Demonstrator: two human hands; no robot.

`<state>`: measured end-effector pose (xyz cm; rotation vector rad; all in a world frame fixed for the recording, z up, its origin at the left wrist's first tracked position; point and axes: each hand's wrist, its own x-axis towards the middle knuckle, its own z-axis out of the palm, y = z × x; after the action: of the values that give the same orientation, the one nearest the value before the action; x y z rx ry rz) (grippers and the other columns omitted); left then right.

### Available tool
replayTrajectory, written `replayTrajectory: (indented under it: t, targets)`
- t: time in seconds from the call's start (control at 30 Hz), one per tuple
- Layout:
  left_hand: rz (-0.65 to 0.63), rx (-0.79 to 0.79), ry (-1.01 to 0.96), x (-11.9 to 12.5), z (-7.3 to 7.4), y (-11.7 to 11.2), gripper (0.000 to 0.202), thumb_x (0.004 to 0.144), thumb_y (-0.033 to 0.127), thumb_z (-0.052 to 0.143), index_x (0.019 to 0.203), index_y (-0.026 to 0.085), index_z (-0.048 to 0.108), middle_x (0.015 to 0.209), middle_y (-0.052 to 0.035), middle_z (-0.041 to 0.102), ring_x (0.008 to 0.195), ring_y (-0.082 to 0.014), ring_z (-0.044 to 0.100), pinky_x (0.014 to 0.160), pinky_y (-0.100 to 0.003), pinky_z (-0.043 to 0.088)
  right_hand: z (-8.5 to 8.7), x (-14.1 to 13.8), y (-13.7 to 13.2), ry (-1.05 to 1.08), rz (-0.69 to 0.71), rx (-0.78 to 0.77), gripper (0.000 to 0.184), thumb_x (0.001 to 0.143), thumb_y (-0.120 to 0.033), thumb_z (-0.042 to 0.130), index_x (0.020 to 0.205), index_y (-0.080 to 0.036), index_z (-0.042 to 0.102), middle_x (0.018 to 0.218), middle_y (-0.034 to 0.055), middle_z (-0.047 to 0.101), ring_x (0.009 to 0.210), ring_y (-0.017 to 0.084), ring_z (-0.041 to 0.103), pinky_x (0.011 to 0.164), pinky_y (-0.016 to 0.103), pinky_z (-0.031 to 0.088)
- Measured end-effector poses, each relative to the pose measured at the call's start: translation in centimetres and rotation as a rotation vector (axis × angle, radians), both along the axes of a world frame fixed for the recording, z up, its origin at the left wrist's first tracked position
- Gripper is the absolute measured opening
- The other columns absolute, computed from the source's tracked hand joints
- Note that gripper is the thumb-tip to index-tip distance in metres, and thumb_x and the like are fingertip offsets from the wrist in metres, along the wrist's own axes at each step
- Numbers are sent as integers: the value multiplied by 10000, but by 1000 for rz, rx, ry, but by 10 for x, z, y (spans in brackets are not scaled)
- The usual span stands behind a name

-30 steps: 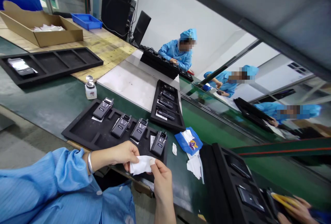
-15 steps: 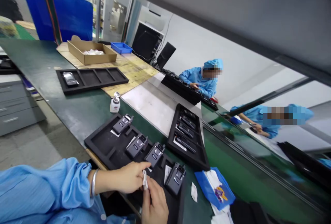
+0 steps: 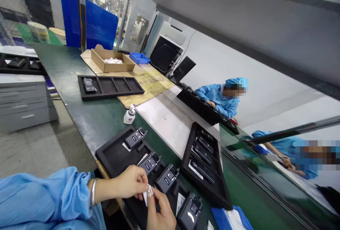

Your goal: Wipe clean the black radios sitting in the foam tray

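My left hand (image 3: 132, 184), with a silver bracelet at the wrist, pinches a small white cloth (image 3: 145, 198). From the bottom edge, my right hand (image 3: 161, 211) grips the same cloth between thumb and fingers. Both hands are over a black foam tray (image 3: 110, 157) with compartments. Several black handheld devices with short antenna-like stubs lie in it: one device (image 3: 167, 178) just beyond my fingers, another device (image 3: 149, 163) behind my left hand, one (image 3: 136, 138) at the far end and one (image 3: 189, 211) to the right. White paper slips show beside them.
A white pump bottle (image 3: 129, 115) stands behind the tray. To the right lies a second black tray (image 3: 223, 187) with devices. A blue bin (image 3: 221, 219) is at lower right. Farther back are another tray (image 3: 111, 94) and a cardboard box (image 3: 117, 67). Two people in blue work beyond the glass.
My left index finger, which was stretched toward a device, has curled back to the cloth. Both hands now pinch the cloth together. The camera view has shifted, so the scene sits lower and farther right.
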<state>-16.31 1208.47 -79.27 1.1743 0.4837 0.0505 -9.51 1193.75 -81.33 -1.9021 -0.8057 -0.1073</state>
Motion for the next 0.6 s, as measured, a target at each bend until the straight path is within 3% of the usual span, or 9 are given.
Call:
replayTrajectory:
  t: [0.1, 0.2, 0.33, 0.47, 0.6]
  targets:
    - [67, -2, 0, -1, -5, 11, 359, 683, 357, 726, 929, 124, 609, 636, -18, 691, 517, -127, 625, 482, -213, 462, 1, 9, 11, -523, 90, -78, 145, 920, -287, 608, 1005, -234, 714, 908, 24, 714, 833, 172, 631, 847, 326, 421]
    - [138, 9, -8, -5, -9, 25, 450, 710, 319, 706, 1090, 98, 609, 648, -12, 695, 534, -118, 625, 502, -208, 459, 2, 11, 22, -722, 131, -213, 199, 936, -333, 574, 1072, -240, 685, 937, 45, 697, 881, 228, 610, 942, 447, 348]
    - [135, -2, -20, -11, -11, 41, 554, 761, 364, 679, 1231, 89, 574, 698, -27, 711, 554, -128, 645, 520, -225, 476, -4, 12, 39, -730, 158, -264, 212, 969, -347, 503, 1060, -260, 674, 921, 43, 692, 889, 251, 597, 995, 536, 273]
    - [106, 11, -26, -11, -11, 63, 616, 744, 413, 705, 1235, 71, 562, 653, -15, 688, 562, -153, 659, 519, -242, 479, -13, 19, 57, -580, 211, -177, 191, 985, -295, 474, 1010, -249, 657, 873, 32, 687, 853, 224, 597, 919, 447, 357]
    - [178, -50, -38, -5, -12, 81, 634, 697, 396, 758, 1197, 52, 576, 641, -13, 683, 569, -147, 644, 561, -260, 475, -14, 23, 76, -625, 235, -141, 190, 975, -284, 484, 1062, -239, 647, 895, 48, 690, 866, 233, 591, 886, 440, 374]
